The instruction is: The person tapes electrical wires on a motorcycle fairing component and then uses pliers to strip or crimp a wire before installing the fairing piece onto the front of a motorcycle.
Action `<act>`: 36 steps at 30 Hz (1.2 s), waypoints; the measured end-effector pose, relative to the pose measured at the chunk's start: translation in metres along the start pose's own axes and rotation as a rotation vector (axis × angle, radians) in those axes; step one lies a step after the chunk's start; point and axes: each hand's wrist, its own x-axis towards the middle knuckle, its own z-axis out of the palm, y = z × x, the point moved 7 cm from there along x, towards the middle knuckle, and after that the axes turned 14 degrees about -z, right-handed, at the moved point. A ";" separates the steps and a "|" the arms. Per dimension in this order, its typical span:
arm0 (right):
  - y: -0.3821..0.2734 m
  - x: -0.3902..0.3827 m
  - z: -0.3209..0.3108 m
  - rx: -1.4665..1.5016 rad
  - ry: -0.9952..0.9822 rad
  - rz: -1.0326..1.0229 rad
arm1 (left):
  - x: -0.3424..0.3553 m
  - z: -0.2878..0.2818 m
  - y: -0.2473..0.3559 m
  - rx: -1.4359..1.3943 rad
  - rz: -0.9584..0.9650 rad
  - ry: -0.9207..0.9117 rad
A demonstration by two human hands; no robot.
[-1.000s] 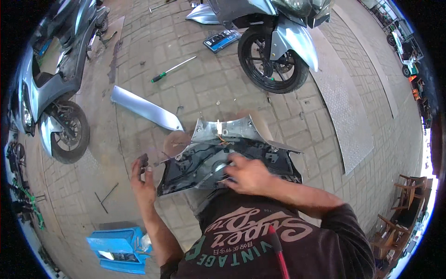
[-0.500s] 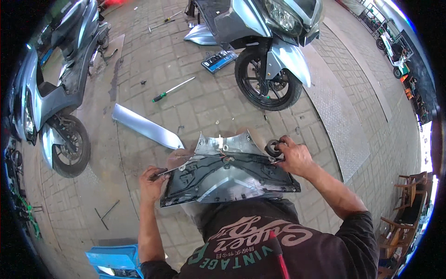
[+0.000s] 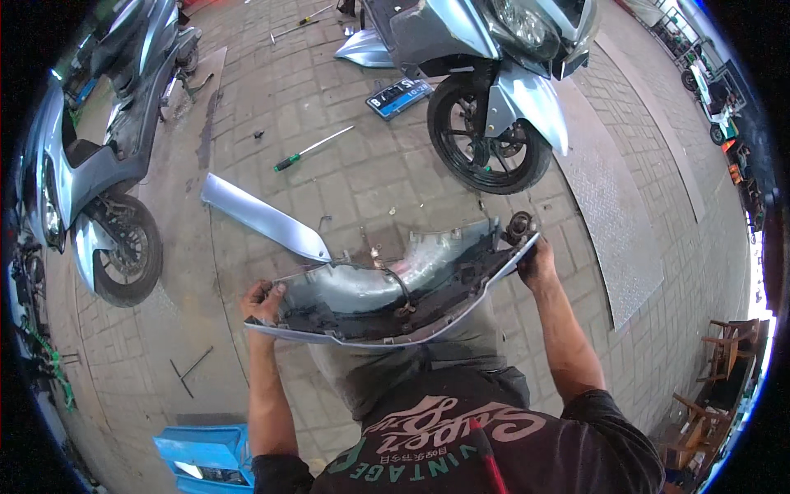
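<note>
Over my lap I hold a curved silver and black scooter body panel [image 3: 383, 284] by its two ends, its hollow inner side facing up. My left hand [image 3: 263, 303] grips the left end, thumb on top. The right end rests in my right hand [image 3: 536, 262], whose fingers are partly hidden by the panel edge. A dark ring, like a roll of tape [image 3: 519, 226], sits at that right corner; whether my fingers also hold it is unclear. A short wire [image 3: 399, 288] with a connector lies across the panel's middle.
A long silver trim piece [image 3: 263, 218] and a green-handled screwdriver [image 3: 288, 162] lie ahead on the paving. One scooter wheel [image 3: 490, 136] stands ahead right, another scooter [image 3: 123, 247] at left. A T-handle wrench [image 3: 191, 372] and blue box [image 3: 202, 453] are at lower left.
The panel has tilted and turned, its right end rising and its shiny inner curve coming into view. My right hand has shifted from above the panel's corner to its outer edge.
</note>
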 end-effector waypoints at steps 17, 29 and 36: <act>-0.030 -0.022 0.047 0.002 0.104 -0.115 | -0.058 -0.037 -0.032 -0.175 0.181 0.325; 0.216 0.110 0.177 -1.277 -0.648 -0.135 | 0.078 -0.080 -0.068 -0.167 0.076 0.525; 0.416 0.035 0.147 -1.691 -0.771 0.257 | 0.078 -0.173 -0.274 -0.183 -0.305 0.523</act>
